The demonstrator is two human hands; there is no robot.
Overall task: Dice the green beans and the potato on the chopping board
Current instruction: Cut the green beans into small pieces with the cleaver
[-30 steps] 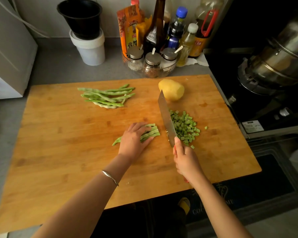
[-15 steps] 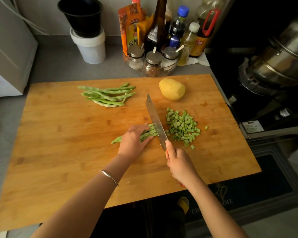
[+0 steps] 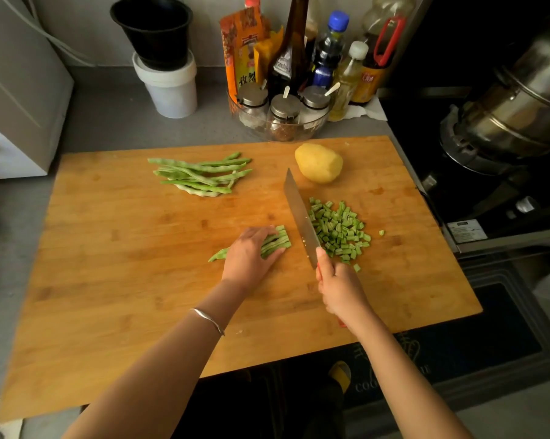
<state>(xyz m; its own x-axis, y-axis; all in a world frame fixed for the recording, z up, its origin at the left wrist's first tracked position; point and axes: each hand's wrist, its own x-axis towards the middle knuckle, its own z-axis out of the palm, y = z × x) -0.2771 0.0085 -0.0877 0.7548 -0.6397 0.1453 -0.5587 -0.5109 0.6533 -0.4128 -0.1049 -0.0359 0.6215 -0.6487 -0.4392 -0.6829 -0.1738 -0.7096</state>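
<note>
Right now the left hand (image 3: 248, 258) lies over a short bundle of green beans (image 3: 278, 242) near the middle of the chopping board (image 3: 134, 280). Its fingers are bent across the top and its thumb runs along the near side, holding the bundle down. The cut ends stick out to the right and one tapered tip pokes out to the left. The right hand (image 3: 340, 286) is wrapped tight round the red handle of a knife (image 3: 300, 217), with one finger lying up against the heel of the blade. That blade sits between the bundle and a heap of diced beans (image 3: 340, 231), hard against the heap's left edge, tip aimed towards the potato (image 3: 319, 163). Whether its edge meets the wood I cannot tell. The potato, whole and pale yellow, rests at the far side of the board. Uncut green beans (image 3: 200, 177) lie in a loose pile well to its left. One stray piece (image 3: 382, 232) sits just right of the heap. The board rests on a grey tabletop (image 3: 118, 122).
</note>
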